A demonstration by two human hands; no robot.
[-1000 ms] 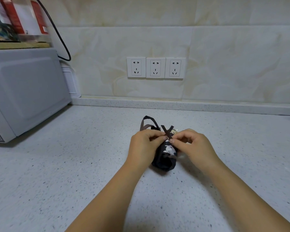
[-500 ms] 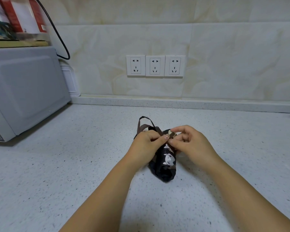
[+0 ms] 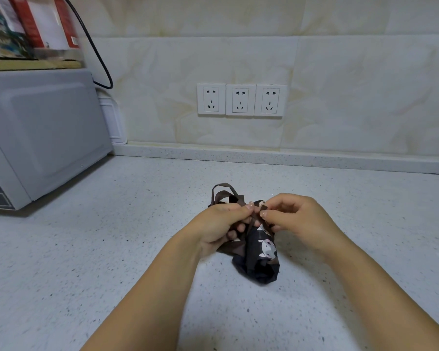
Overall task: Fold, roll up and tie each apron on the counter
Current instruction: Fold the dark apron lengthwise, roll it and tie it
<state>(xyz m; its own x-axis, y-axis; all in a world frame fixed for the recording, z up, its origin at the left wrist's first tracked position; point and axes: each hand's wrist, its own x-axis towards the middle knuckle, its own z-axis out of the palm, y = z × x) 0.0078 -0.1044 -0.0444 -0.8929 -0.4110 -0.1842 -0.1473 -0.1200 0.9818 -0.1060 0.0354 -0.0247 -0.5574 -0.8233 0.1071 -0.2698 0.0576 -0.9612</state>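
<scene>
A dark apron [image 3: 260, 259] printed with white cartoon faces lies rolled into a small bundle on the speckled white counter [image 3: 112, 249]. Its brown straps [image 3: 224, 196] loop out behind the bundle on the far side. My left hand [image 3: 219, 224] and my right hand [image 3: 296, 219] meet over the top of the roll, each pinching a brown strap between thumb and forefinger. The fingertips nearly touch. The upper part of the roll is hidden under my hands.
A grey microwave [image 3: 41, 133] stands at the left, with boxes [image 3: 31, 24] on a board on top and a black cable [image 3: 97, 51] behind it. Three wall sockets [image 3: 241, 100] sit on the tiled backsplash. A raised counter lip [image 3: 289, 158] runs along the wall.
The rolled apron has turned slightly, with its near end now further toward me and right. My hands stay pinched on the straps, shifting a little above the roll.
</scene>
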